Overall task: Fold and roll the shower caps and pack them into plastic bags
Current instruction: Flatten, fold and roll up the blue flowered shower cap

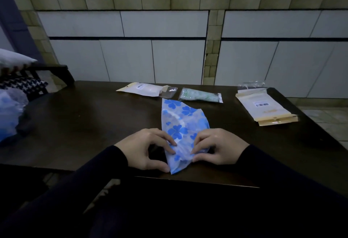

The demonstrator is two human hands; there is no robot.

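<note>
A folded shower cap (180, 123), translucent white with blue flowers, lies lengthwise on the dark wooden table (84, 121) near its front edge. My left hand (145, 147) pinches the cap's near end from the left, thumb below and fingers on top. From the right, my right hand (218, 146) pinches the same end in the same way. Beyond the cap lie two packed plastic bags: a white one (143, 89) and one holding a green-patterned cap (200, 95). A stack of flat cream bags (265, 106) rests at the right.
More blue caps (10, 111) are heaped at the left edge, next to a chair with cushions (22, 85). A clear bag (250, 85) lies behind the cream stack. A tiled counter front with white panels (169, 49) stands behind the table.
</note>
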